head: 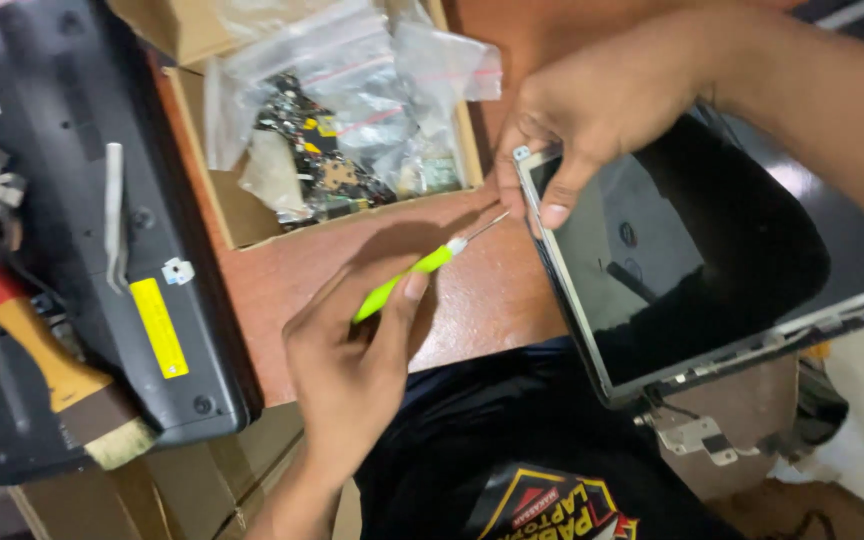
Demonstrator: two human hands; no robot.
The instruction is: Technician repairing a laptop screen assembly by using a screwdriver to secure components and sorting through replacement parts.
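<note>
My left hand (pixel 352 370) holds a slim green-handled screwdriver (pixel 402 280) over the reddish wooden table (pixel 482 300). Its metal tip points up and right, toward the near corner of a laptop screen panel (pixel 702 260). My right hand (pixel 592 110) comes in from the upper right and grips that top-left corner of the panel, with the thumb on the dark glass. The panel lies tilted, with a silver frame edge. A loose metal hinge bracket (pixel 697 435) hangs at its lower edge.
A cardboard box (pixel 242 215) holding clear plastic bags and circuit boards sits at the top centre. On the left lies a black laptop base (pixel 72 200) with metal tweezers (pixel 114 215) on it, and a wooden-handled brush (pixel 42 350) rests beside it.
</note>
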